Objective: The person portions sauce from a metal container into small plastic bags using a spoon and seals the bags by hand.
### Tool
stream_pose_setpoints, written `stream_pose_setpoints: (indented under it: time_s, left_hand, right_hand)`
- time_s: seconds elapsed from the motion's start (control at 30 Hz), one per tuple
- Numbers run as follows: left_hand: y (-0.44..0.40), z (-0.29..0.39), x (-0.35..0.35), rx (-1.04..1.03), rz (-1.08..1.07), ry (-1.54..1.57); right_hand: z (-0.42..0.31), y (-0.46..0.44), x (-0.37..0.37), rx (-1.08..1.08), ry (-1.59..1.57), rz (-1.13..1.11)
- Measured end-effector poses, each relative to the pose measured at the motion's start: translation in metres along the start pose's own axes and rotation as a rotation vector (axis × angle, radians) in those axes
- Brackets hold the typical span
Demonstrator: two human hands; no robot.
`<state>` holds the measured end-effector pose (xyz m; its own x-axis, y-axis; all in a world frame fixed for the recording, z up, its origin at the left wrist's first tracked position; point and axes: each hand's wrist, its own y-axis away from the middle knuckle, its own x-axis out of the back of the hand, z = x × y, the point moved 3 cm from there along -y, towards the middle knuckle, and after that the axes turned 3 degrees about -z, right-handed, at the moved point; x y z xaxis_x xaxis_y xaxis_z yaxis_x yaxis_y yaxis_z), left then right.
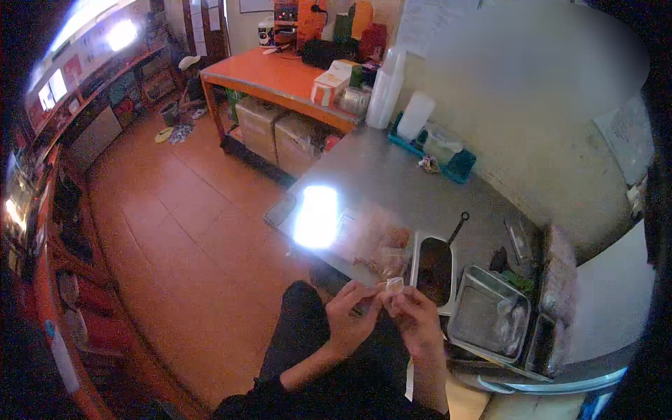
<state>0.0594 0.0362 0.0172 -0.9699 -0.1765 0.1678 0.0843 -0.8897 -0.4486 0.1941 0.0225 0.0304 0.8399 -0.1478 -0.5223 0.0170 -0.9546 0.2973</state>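
Note:
Both hands meet above the dark-clothed lap, near the metal table's front edge. My left hand point(352, 318) is closed, its thumb and fingers pinched at a small whitish piece point(395, 285). My right hand point(414, 318) is closed on the same piece, which sticks up between the fingertips and looks like thin wrapping. Just beyond the hands, clear plastic bags with orange-brown contents point(393, 241) lie on the metal table. To their right is a steel tray of dark sauce point(435, 269) with a ladle handle point(460, 225).
A bright glowing screen or lamp point(316, 217) is at the metal table's left edge. A steel tray with plastic bags point(490, 315) sits at right. Farther back are stacked white cups point(386, 91), a teal basket point(458, 166) and an orange table point(266, 75) with boxes underneath.

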Motion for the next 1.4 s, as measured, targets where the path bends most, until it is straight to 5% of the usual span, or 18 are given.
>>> stream_pose_setpoints:
  time_s: [0.1, 0.17, 0.27, 0.47, 0.8, 1.07, 1.1, 1.17, 1.23, 1.37, 1.4]
  left_hand:
    - [0.002, -0.007, 0.008, 0.132, -0.154, 0.107]
    - [0.011, -0.03, 0.003, 0.546, -0.315, 0.777]
    - [0.01, -0.029, 0.008, 0.86, -0.345, 0.929]
    - [0.02, -0.062, 0.017, 1.064, -0.517, 1.265]
    - [0.03, -0.056, 0.043, 0.981, -0.444, 1.097]
    - [0.031, -0.058, 0.045, 1.02, -0.123, 0.921]
    - [0.032, -0.058, 0.042, 1.024, -0.124, 0.921]
    - [0.031, -0.061, 0.044, 0.802, -0.042, 0.427]
    - [0.029, -0.047, 0.046, 0.638, -0.009, 0.244]
    - [0.015, -0.015, 0.062, 0.248, 0.008, -0.025]
    - [0.016, -0.025, 0.064, 0.241, 0.007, -0.019]
  right_hand:
    - [0.009, -0.006, 0.0, 0.004, 0.062, -0.008]
    - [0.016, -0.01, 0.001, 0.013, 0.074, -0.034]
    - [0.02, -0.012, -0.001, -0.018, 0.046, -0.073]
    - [0.033, -0.016, 0.001, -0.12, 0.087, -0.029]
    - [0.06, -0.027, 0.006, -0.273, -0.017, -0.147]
    - [0.07, -0.032, 0.003, -0.285, 0.022, -0.255]
    - [0.071, -0.034, 0.006, -0.174, 0.242, -0.154]
    - [0.074, -0.034, 0.004, -0.068, 0.456, -0.048]
    - [0.062, -0.03, -0.009, 0.542, 1.026, 0.117]
    - [0.029, -0.005, -0.036, 0.434, 1.117, 0.16]
    - [0.034, -0.017, -0.034, 0.575, 1.22, 0.136]
